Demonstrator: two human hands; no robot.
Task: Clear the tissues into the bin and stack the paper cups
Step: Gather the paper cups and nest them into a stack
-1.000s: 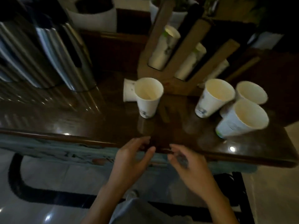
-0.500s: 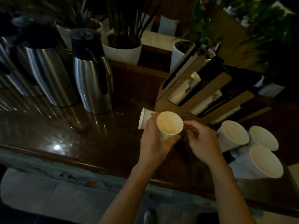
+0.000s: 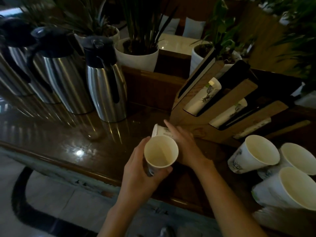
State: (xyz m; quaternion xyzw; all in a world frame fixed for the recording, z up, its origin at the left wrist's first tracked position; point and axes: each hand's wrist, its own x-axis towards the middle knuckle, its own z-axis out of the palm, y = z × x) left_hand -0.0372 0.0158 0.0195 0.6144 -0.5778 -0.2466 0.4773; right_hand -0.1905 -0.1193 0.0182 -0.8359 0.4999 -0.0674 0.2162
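Note:
My left hand (image 3: pixel 136 175) grips a white paper cup (image 3: pixel 159 152) upright, mouth towards me, above the dark wooden counter (image 3: pixel 85 142). Just behind it a second paper cup (image 3: pixel 159 130) lies on its side, and my right hand (image 3: pixel 184 146) rests over it with the fingers stretched out; whether it grips that cup I cannot tell. Three more paper cups stand at the right: one (image 3: pixel 253 153) in front of the holder, one (image 3: pixel 297 158) behind it, one (image 3: pixel 289 188) nearest me. No tissues or bin are in view.
Three steel thermos jugs (image 3: pixel 106 82) stand in a row at the left. A slanted wooden cup dispenser (image 3: pixel 213 103) with cup stacks sits behind my hands. Potted plants (image 3: pixel 138 53) line the back ledge. The counter's front edge runs just below my wrists.
My left hand has lifted the upright cup towards me. My right hand has moved left onto the cup that lies on its side. The view has tilted up.

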